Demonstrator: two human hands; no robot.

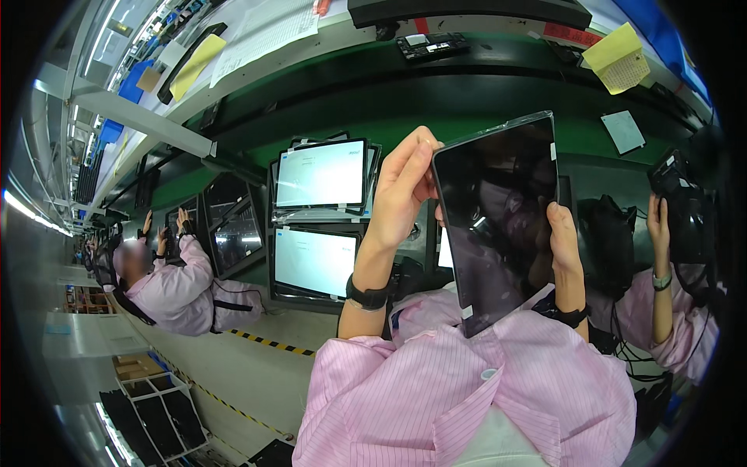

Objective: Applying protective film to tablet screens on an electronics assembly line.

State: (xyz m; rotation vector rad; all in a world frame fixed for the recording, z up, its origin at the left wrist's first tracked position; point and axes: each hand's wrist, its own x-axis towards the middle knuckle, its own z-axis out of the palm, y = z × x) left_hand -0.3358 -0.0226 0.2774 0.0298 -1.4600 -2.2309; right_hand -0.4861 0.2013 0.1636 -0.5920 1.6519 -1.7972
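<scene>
Green-faced factory table (436, 117) fills the background. Left of the black, glossy, film-wrapped tablet (498, 218), the left hand (401, 194) pinches its edge; the right hand (564, 241) clamps the far side. It looks stiff, light, slippery, fragile: best gripped by edges.

The tablet (499, 218) is a thin, dark rectangular slab with a glossy black screen that is switched off and mirrors dim shapes. A clear film covers it, crinkling along the top edge, with small white tabs at the upper right edge and near the lower left corner. It is held up in the air, upright and tilted slightly, long side vertical. The left hand (401, 191) pinches its upper left corner; the right hand (562, 237) grips its right edge.
</scene>
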